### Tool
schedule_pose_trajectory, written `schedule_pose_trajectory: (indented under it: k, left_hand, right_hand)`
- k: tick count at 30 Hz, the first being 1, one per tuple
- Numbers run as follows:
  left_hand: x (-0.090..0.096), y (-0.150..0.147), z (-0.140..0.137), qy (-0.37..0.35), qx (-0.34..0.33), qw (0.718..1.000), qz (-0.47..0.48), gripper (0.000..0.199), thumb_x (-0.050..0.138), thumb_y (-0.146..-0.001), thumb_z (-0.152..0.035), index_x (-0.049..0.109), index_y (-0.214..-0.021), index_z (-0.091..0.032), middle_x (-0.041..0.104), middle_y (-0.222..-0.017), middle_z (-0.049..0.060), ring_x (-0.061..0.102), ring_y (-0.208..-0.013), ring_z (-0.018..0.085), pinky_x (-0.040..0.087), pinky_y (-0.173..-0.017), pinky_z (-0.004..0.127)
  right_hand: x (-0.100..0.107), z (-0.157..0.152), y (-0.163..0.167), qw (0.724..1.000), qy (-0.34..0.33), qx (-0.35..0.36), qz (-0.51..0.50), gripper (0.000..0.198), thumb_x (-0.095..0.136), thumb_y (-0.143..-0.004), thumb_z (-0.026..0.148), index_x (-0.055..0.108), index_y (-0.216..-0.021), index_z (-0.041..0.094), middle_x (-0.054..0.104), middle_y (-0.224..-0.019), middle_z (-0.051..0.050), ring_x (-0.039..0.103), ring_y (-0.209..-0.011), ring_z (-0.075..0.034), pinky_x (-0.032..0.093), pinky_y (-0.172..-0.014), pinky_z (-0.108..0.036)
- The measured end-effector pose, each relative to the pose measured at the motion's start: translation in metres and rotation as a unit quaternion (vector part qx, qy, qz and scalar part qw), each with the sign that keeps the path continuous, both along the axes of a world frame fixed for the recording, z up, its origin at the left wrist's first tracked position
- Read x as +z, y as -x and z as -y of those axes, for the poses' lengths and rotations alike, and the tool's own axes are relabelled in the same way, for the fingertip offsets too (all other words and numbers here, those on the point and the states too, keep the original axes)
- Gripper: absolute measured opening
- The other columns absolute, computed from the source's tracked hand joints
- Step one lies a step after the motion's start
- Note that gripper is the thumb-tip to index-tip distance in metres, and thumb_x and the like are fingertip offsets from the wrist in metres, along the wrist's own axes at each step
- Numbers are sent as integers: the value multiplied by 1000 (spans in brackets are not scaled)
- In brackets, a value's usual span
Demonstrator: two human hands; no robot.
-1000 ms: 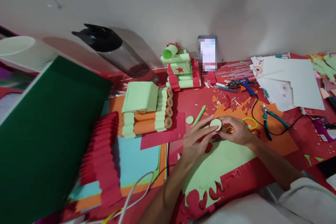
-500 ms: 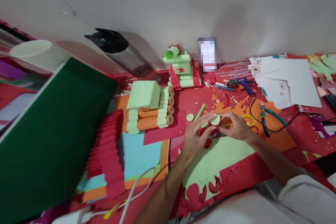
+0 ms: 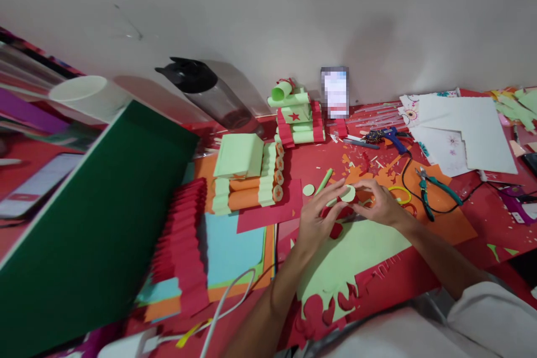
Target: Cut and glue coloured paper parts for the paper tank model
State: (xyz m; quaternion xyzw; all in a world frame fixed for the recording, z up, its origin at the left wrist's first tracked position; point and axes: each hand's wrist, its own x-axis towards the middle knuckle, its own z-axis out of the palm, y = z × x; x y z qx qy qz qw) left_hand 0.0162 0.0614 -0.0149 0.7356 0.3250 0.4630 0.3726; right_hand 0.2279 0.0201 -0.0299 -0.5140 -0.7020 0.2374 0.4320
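In the head view my left hand (image 3: 319, 215) and my right hand (image 3: 380, 204) meet over the craft table. Fingertips of both pinch a small pale green paper disc (image 3: 348, 194) from either side. Red paper shows just under the disc between the fingers; whether it is joined to the disc I cannot tell. A second green disc (image 3: 309, 189) and a thin green paper roll (image 3: 324, 181) lie left of the hands. Beneath my wrists is a pale green sheet (image 3: 361, 246) with red cut-out scraps along its near edge.
Behind stands a green-and-red paper tank model (image 3: 296, 117) beside a propped phone (image 3: 335, 92). To its left are orange and green rolls (image 3: 247, 197), a bottle (image 3: 218, 98) and a dark green board (image 3: 104, 224). A glue gun (image 3: 390, 135) and pliers (image 3: 440, 184) lie right.
The head view has turned slightly to the left, so the scene sits a little further right and lower. Both hands keep their hold on the disc, which looks slightly more tilted.
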Motion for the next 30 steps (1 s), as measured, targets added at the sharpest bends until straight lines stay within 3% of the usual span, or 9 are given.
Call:
schedule_pose_trajectory:
  k: [23, 30]
  left_hand:
    - [0, 0, 0, -35, -8, 999, 12, 26, 72, -98, -19, 81, -122, -28, 78, -134, 10, 77, -119, 26, 66, -98, 42]
    - [0, 1, 0, -64, 1, 998, 4, 23, 70, -100, -20, 81, -118, -27, 79, -132, 10, 79, -116, 23, 67, -96, 38]
  right_hand:
    - [2, 0, -1, 999, -29, 1, 24, 48, 78, -91, 29, 60, -135, 29, 78, -125, -7, 79, -111, -25, 66, -96, -40]
    - [4, 2, -1, 1000, -6, -2, 28, 46, 78, -91, 29, 61, -134, 28, 78, -124, -8, 79, -111, -24, 66, -97, -39]
